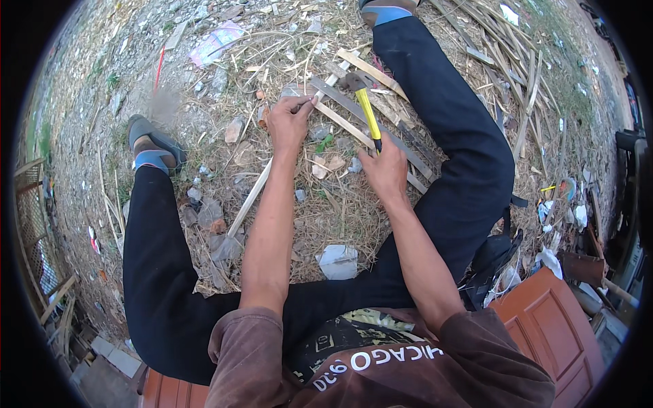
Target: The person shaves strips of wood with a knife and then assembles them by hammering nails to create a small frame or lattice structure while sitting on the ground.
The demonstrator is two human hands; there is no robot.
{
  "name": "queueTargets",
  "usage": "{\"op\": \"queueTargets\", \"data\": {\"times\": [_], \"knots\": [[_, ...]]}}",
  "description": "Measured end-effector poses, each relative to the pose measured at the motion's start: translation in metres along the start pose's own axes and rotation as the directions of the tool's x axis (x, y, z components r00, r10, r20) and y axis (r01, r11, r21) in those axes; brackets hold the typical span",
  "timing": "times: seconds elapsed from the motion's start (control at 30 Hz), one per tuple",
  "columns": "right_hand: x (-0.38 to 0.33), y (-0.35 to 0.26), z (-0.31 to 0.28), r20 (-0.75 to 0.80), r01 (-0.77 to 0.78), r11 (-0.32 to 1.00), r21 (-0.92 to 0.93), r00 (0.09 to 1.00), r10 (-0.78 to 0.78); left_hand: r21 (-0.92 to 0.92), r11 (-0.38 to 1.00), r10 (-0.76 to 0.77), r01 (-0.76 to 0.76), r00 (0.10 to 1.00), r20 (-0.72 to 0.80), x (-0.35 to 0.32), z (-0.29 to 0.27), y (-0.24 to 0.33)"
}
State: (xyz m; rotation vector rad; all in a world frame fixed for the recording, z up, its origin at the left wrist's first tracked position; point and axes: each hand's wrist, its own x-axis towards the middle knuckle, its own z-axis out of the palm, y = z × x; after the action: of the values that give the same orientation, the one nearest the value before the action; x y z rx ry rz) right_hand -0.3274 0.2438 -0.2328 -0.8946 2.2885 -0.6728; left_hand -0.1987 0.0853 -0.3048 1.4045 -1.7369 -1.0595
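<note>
My right hand [388, 168] is wrapped round the lower handle of a hammer with a yellow and black handle [368, 112]. The metal hammer head [354, 83] is raised at the far end, just right of my other hand. With thumb and finger pressed together, my left hand [291, 121] pinches where two thin wooden strips cross; anything small between the fingertips is too small to make out. One pale strip [347, 125] runs from there toward my right hand. The other long strip [250, 198] passes under my left forearm. A grey weathered board [367, 119] lies beside them.
My outstretched legs [442, 102] frame the spot on both sides. Loose wooden slats [527, 88] are heaped at the far right. Stones, dry grass and a white fragment [338, 262] litter the ground. Behind me on the right is a brown panelled board [551, 326].
</note>
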Motion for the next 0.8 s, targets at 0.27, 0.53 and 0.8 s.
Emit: {"op": "queueTargets", "data": {"times": [0.27, 0.53, 0.8], "knots": [[0.019, 0.006, 0.002, -0.064, 0.018, 0.999, -0.050, 0.998, -0.021, -0.020, 0.998, 0.064, -0.064, 0.998, 0.002, 0.002, 0.001, -0.003], [0.018, 0.005, 0.001, -0.043, -0.018, 1.000, 0.013, 0.999, 0.019, -0.045, 0.999, 0.017, -0.016, 1.000, 0.021, 0.000, 0.000, -0.005], [0.019, 0.007, 0.000, -0.047, -0.003, 1.000, 0.026, 0.999, 0.004, 0.158, 0.952, 0.275, -0.260, 0.958, -0.080, 0.000, -0.004, -0.007]]}}
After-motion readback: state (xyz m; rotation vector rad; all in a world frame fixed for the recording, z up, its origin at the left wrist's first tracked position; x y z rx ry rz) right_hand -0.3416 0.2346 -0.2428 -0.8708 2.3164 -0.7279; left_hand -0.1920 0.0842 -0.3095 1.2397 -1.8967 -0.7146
